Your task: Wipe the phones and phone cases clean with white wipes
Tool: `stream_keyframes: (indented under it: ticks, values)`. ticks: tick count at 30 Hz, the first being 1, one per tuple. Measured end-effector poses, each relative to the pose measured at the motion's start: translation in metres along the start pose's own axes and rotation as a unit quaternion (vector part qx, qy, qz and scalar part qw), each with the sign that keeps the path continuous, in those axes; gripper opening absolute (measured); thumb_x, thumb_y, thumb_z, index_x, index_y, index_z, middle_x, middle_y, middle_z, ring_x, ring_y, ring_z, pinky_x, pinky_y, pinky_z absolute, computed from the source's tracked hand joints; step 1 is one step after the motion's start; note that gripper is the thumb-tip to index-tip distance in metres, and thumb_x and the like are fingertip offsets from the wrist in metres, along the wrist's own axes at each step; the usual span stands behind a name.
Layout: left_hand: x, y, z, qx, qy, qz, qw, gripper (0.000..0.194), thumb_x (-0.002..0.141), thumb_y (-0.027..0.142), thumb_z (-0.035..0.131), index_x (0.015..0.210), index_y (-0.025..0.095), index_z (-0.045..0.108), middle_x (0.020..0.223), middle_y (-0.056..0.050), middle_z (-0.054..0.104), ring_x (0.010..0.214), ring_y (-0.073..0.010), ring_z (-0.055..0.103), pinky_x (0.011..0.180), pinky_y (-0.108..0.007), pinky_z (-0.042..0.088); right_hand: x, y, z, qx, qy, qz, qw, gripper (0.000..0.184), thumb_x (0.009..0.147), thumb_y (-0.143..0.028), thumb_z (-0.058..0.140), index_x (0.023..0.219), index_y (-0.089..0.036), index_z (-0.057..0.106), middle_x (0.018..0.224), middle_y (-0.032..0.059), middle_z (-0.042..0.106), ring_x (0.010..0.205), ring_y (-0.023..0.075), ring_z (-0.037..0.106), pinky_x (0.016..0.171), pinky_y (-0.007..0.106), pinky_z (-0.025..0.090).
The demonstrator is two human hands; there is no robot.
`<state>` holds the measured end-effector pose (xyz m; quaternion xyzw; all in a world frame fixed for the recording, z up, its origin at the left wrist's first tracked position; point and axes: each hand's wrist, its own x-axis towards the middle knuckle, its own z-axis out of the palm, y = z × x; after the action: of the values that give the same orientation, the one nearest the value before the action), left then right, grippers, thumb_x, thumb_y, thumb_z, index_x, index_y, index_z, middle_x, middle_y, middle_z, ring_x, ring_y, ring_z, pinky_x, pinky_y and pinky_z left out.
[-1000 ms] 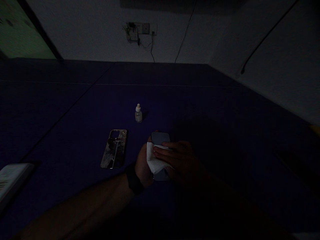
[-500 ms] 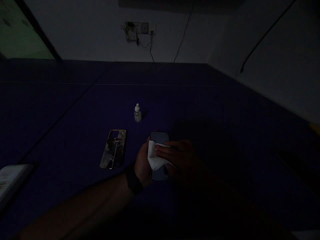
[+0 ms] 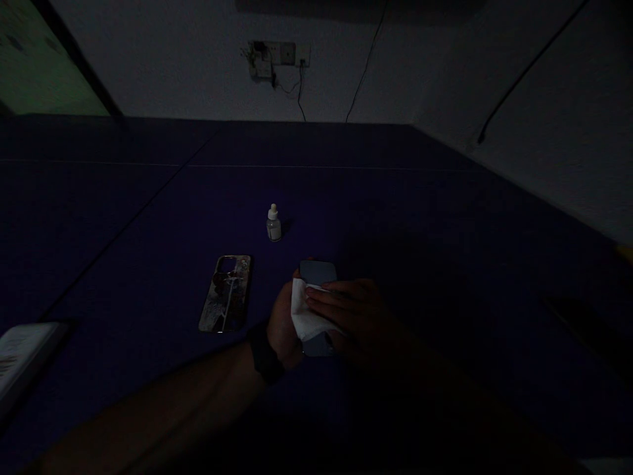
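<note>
In the dim head view, my left hand (image 3: 284, 321) grips a smartphone (image 3: 318, 271) along its left side, a dark band around that wrist. My right hand (image 3: 355, 310) presses a white tissue (image 3: 307, 322) flat against the phone's face, its fingers lying across the tissue. The tissue hides the middle of the phone, and the top and bottom ends show. Left of the hands lies a patterned phone case (image 3: 226, 295) with a camera cutout. Beyond it stands a small dropper bottle (image 3: 273, 224) with a white cap and a label.
A white box-like pack (image 3: 24, 349) lies at the left edge of the dark blue table (image 3: 395, 198). On the right is a dark flat object (image 3: 583, 330), hard to make out. Wall sockets (image 3: 279, 54) with cables are on the back wall.
My right hand and the tissue have shifted very slightly left on the phone. My left hand keeps its hold, and the case and bottle have not moved.
</note>
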<state>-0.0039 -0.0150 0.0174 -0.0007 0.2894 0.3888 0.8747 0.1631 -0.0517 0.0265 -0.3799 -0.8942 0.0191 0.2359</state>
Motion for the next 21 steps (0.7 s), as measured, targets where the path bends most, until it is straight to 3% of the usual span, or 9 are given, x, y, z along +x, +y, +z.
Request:
stream_keyframes:
  ticks: [4, 8, 14, 18, 21]
  values:
    - [-0.0007, -0.0007, 0.0016, 0.006, 0.001, 0.005, 1.000, 0.028, 0.095, 0.041, 0.063, 0.088, 0.014, 0.063, 0.072, 0.001, 0.060, 0.060, -0.0097, 0.058, 0.061, -0.022, 0.047, -0.0002, -0.0002, 0.0008, -0.003, -0.008, 0.006, 1.000, 0.050, 0.095, -0.024, 0.050, 0.145, -0.022, 0.057, 0.143, 0.0063, 0.066, 0.127, 0.0283, 0.056, 0.100, 0.048, 0.042]
    - [-0.0010, 0.0003, 0.0015, -0.007, -0.038, -0.007, 0.999, 0.029, 0.096, 0.042, 0.061, 0.087, 0.014, 0.062, 0.071, 0.000, 0.060, 0.059, -0.0098, 0.059, 0.056, -0.020, 0.047, 0.0003, -0.0030, 0.0025, -0.015, -0.004, 0.015, 1.000, 0.049, 0.096, -0.023, 0.049, 0.144, -0.020, 0.058, 0.145, 0.0059, 0.064, 0.129, 0.0286, 0.054, 0.099, 0.047, 0.041]
    - [-0.0027, 0.0015, 0.0037, -0.056, -0.089, -0.085, 0.991, 0.032, 0.096, 0.043, 0.061, 0.084, 0.013, 0.059, 0.059, 0.004, 0.051, 0.044, -0.0041, 0.047, 0.044, -0.013, 0.038, -0.0015, -0.0018, 0.0001, 0.017, 0.016, -0.037, 0.999, 0.041, 0.101, -0.032, 0.047, 0.138, -0.022, 0.061, 0.142, 0.0019, 0.067, 0.133, 0.0276, 0.052, 0.101, 0.047, 0.035]
    - [-0.0018, -0.0009, 0.0057, -0.029, -0.085, -0.022, 0.996, 0.030, 0.098, 0.042, 0.057, 0.088, 0.015, 0.062, 0.065, 0.002, 0.055, 0.052, -0.0083, 0.053, 0.050, -0.017, 0.044, -0.0016, 0.0002, -0.0025, -0.001, 0.051, 0.003, 0.999, 0.034, 0.099, -0.026, 0.047, 0.126, -0.024, 0.068, 0.131, 0.0000, 0.073, 0.128, 0.0269, 0.056, 0.100, 0.046, 0.033]
    - [-0.0005, -0.0002, 0.0048, -0.044, -0.077, -0.038, 0.995, 0.030, 0.096, 0.042, 0.061, 0.084, 0.014, 0.061, 0.061, 0.003, 0.052, 0.050, -0.0069, 0.052, 0.050, -0.016, 0.042, 0.0001, -0.0013, 0.0014, -0.015, 0.030, 0.005, 0.999, 0.040, 0.099, -0.023, 0.044, 0.134, -0.022, 0.064, 0.139, 0.0029, 0.069, 0.129, 0.0278, 0.055, 0.098, 0.047, 0.035]
